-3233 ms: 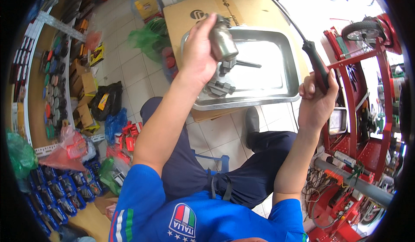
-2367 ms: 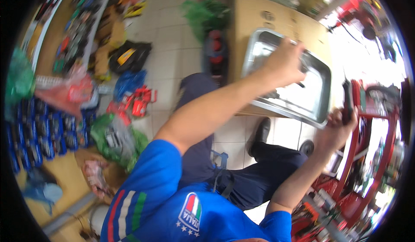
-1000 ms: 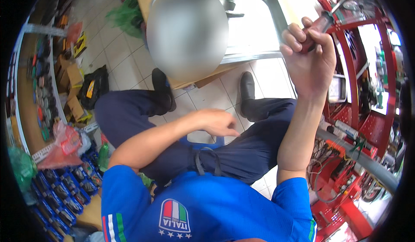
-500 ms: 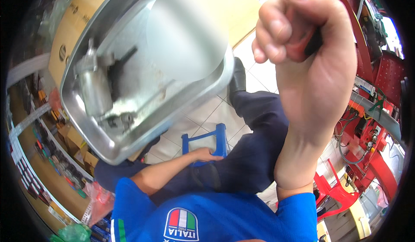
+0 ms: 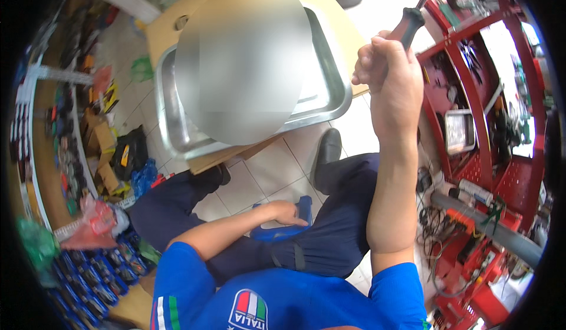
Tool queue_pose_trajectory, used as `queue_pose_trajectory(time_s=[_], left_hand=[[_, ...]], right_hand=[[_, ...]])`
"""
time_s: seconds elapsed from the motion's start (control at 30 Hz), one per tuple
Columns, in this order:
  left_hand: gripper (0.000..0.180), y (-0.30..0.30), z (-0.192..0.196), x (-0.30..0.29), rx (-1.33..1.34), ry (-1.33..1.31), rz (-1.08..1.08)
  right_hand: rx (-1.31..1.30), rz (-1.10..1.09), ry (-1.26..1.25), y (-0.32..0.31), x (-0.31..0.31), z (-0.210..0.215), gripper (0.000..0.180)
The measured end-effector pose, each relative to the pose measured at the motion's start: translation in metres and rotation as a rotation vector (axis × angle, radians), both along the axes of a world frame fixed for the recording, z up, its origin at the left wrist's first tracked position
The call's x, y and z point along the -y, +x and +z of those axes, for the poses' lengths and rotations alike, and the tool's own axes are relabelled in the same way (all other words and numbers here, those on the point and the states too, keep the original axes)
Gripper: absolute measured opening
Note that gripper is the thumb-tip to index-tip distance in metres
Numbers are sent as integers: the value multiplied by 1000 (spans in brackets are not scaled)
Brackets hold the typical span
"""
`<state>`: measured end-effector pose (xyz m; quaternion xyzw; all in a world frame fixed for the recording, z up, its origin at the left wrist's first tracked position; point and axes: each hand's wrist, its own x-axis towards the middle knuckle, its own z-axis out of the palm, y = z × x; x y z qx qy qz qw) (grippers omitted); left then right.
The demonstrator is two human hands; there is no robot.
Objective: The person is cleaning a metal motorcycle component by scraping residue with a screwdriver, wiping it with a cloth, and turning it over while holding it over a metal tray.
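Right hand (image 5: 389, 64) is clamped round a screwdriver (image 5: 407, 27), shaft pointing up; the edge of a metal tray (image 5: 335, 88) lies left of this grip, a red cart (image 5: 513, 182) right, open floor tiles (image 5: 356, 120) below. Left hand (image 5: 287, 212), lower left, is by a blue stool (image 5: 305, 206), its hold unclear. Unlike half a second ago, the shaft shows.
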<state>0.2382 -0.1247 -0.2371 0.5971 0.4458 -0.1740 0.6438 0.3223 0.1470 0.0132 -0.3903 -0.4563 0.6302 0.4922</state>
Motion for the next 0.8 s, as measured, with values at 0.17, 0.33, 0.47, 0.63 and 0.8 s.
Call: queue_pose_trajectory(time_s=[0.17,0.33,0.47,0.63,0.8], left_hand=[[40,-72,220,-86,234,318,321],[32,-177,284,-101,-339,1300,1208],[52,-227,239,-91,-715,1167,1136],[63,-233,245,-87,-694,953,1010],[71,-226,257,-85,-698,827,986]], right_hand=[[475,-130,247,-17,3,-8,23],[772,-98,300,-17,-13,-30,39],[903,-27,224,-13,-10,-42,47],[906,-53,343,-22,-11,-42,32],[874,2,363,-31,-40,-43,33]])
